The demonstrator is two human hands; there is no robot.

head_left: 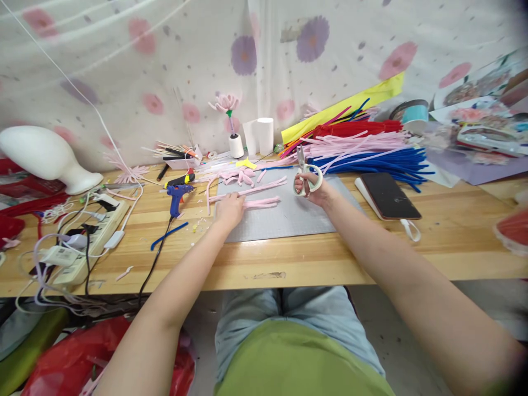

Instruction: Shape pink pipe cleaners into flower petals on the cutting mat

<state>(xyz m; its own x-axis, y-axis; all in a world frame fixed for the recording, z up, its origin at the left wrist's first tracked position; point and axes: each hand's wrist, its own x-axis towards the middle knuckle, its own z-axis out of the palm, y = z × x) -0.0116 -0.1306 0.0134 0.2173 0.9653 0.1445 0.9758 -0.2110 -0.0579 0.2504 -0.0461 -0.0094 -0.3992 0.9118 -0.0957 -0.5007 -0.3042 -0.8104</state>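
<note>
My left hand (229, 209) rests palm down on the grey cutting mat (289, 217), its fingers on a small bunch of pink pipe cleaner pieces (260, 203). More pink pieces (251, 192) lie just beyond it, and a pink petal cluster (239, 176) sits at the mat's far edge. My right hand (314, 190) holds white-handled scissors (304, 171) upright over the mat's far right part, blades pointing up and away.
Long pink, blue and red pipe cleaners (367, 147) are piled at the back right. A phone (389, 196) lies right of the mat. A blue glue gun (176, 197), a power strip (88, 236) with cords and a white foam head (45, 157) occupy the left.
</note>
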